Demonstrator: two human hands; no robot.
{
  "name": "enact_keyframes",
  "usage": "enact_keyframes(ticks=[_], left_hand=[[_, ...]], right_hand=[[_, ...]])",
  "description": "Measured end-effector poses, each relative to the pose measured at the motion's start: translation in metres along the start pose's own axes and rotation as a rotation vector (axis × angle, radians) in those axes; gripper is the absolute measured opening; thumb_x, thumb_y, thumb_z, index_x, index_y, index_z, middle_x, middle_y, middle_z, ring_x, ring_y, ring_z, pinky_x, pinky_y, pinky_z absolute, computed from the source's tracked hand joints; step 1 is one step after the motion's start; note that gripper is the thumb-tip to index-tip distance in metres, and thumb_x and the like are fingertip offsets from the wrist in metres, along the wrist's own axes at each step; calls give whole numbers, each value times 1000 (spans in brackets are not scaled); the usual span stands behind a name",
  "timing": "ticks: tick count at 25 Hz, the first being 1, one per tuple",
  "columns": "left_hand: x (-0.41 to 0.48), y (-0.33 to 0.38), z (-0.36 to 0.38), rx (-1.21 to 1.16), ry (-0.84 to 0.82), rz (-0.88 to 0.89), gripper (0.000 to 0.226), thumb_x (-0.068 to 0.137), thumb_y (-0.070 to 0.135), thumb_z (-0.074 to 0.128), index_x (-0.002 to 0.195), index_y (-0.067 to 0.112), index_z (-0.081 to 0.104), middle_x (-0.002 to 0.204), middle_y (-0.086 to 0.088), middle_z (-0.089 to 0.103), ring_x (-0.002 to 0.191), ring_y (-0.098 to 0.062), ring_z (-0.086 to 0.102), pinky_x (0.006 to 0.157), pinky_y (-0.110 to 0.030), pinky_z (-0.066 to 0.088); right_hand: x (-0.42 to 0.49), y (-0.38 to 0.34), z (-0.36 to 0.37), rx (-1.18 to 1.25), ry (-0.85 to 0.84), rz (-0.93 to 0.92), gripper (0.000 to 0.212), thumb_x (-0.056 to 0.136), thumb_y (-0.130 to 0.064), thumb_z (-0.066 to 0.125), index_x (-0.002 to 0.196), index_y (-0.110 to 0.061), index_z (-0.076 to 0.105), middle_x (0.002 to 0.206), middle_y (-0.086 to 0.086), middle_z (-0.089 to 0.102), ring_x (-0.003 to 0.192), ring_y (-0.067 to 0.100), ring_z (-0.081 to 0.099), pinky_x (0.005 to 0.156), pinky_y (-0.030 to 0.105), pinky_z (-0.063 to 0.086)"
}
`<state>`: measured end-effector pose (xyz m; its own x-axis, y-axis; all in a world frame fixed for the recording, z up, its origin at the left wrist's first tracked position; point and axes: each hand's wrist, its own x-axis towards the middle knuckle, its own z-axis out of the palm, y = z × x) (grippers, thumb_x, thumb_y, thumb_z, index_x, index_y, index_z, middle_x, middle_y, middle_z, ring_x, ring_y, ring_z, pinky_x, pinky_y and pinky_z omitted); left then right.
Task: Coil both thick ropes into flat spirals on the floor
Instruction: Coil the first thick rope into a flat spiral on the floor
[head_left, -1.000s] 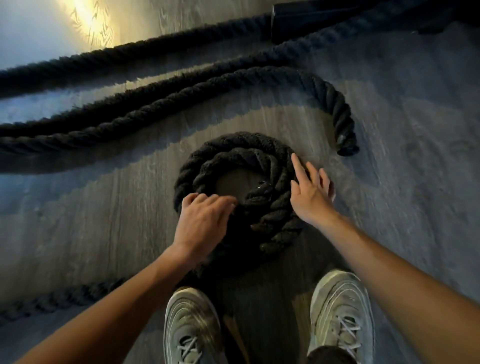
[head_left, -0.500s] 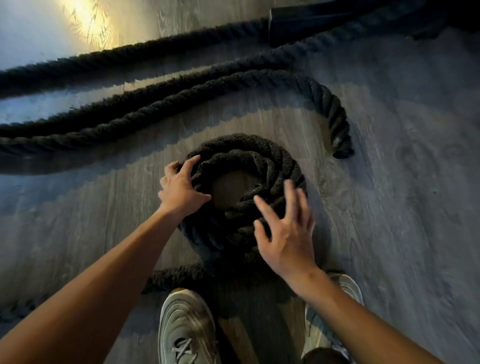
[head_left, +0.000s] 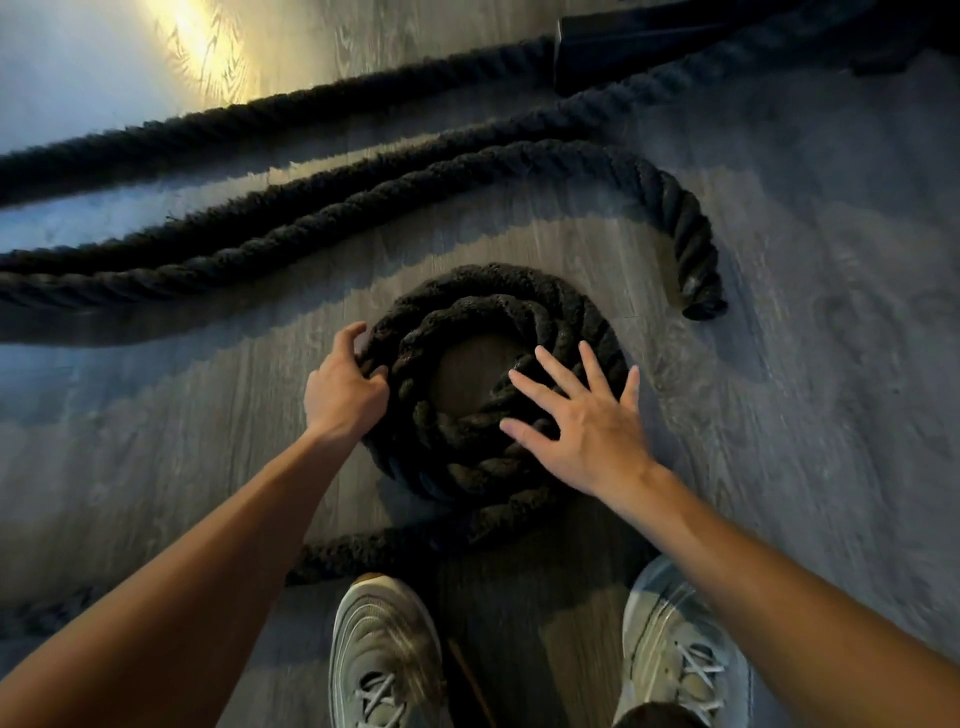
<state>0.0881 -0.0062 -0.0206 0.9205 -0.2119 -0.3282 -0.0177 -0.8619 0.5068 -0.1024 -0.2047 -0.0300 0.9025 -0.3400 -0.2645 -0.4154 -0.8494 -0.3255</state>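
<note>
A grey wood-grain plank floor (head_left: 831, 441) spreads under everything, with a warm patch of light far beyond the left hand (head_left: 343, 389). Beyond both hands lie long runs of loose rope (head_left: 363, 205), thick, dark, tightly twisted and fuzzy at the edges, in near-parallel lines. The nearest run bends round beyond the fingertips of the right hand (head_left: 582, 421) and stops at a smooth capped end (head_left: 698, 304).

Between the hands sits the coil (head_left: 519, 291), a few turns of the same coarse rope wound round a bare circle of floor, with some turns riding up on others. Its tail (head_left: 395, 545) leaves the near side and passes under the left forearm.

The left hand grips the coil's outer turn at its left edge, fingers curled over it. The right hand is wide open, fingers straight and splayed, over the coil's near right part; whether it presses down cannot be told.

Two pale laced trainers (head_left: 384, 644) stand nearer than the wrists.
</note>
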Motion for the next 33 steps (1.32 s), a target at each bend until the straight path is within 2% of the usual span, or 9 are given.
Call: enact_keyframes(ticks=[3, 7, 11, 15, 19, 24, 26, 30, 33], left_hand=[[-9, -14, -3, 32, -21, -24, 60, 92, 29, 66, 148, 36, 46, 134, -8, 62, 119, -30, 61, 101, -40, 45], [-10, -22, 0, 5, 10, -17, 54, 90, 34, 68, 142, 35, 53, 129, -4, 64, 112, -26, 64, 99, -43, 50], [-6, -25, 3, -112, 12, -18, 53, 85, 36, 69, 136, 29, 59, 125, -3, 65, 108, -23, 66, 97, -43, 53], [-11, -23, 11, -232, 48, -26, 44, 94, 38, 64, 136, 24, 60, 128, -1, 68, 116, -20, 63, 101, -41, 51], [-12, -22, 1, -189, 50, -138, 37, 92, 40, 68, 122, 24, 57, 112, -4, 71, 90, -18, 67, 76, -33, 51], [-47, -35, -8, -593, -275, -352, 91, 86, 20, 80, 149, 51, 22, 109, -9, 69, 61, -12, 71, 52, -28, 57], [-63, -33, -1, -565, -349, -361, 92, 83, 18, 82, 146, 52, 24, 103, -8, 71, 58, -11, 71, 47, -24, 54], [-42, -41, -12, -332, -230, -270, 59, 74, 47, 86, 120, 20, 60, 83, -2, 68, 64, -11, 65, 57, -26, 53], [-8, -27, -26, -46, -156, -92, 58, 84, 65, 68, 73, 8, 68, 61, 2, 59, 57, -14, 53, 57, -30, 40]], right_hand=[[21, 14, -7, 47, 7, -88, 43, 96, -60, 38, 139, -58, 38, 161, -24, 16, 151, 22, -13, 109, 76, 4], [12, 18, 2, 128, 92, -105, 46, 93, -55, 50, 139, -53, 44, 163, -16, 11, 152, 25, -4, 112, 70, 13], [-42, -5, 29, 418, 340, 177, 68, 85, -49, 67, 147, -40, 40, 162, 4, 15, 147, 30, 13, 113, 54, 25], [-67, -29, 48, 652, 281, 492, 81, 94, -41, 57, 158, -24, 10, 150, 20, 28, 139, 34, 21, 114, 50, 29], [-27, -1, 36, 530, 235, 369, 77, 94, -31, 57, 156, -13, 16, 137, 23, 32, 125, 43, 36, 107, 51, 34], [67, 57, -20, 453, 77, 116, 64, 95, -23, 58, 153, -24, 33, 146, 11, 38, 134, 30, 39, 109, 34, 31], [79, 64, -29, 455, 140, 109, 56, 94, -29, 60, 148, -22, 42, 139, 10, 46, 128, 27, 47, 102, 29, 34], [25, 42, -13, 657, 235, 424, 64, 93, -45, 58, 150, -24, 36, 147, 12, 40, 133, 28, 44, 103, 35, 37], [-44, 5, 6, 756, 155, 544, 79, 92, -50, 58, 156, -33, 14, 161, 10, 15, 145, 31, 25, 109, 43, 32]])
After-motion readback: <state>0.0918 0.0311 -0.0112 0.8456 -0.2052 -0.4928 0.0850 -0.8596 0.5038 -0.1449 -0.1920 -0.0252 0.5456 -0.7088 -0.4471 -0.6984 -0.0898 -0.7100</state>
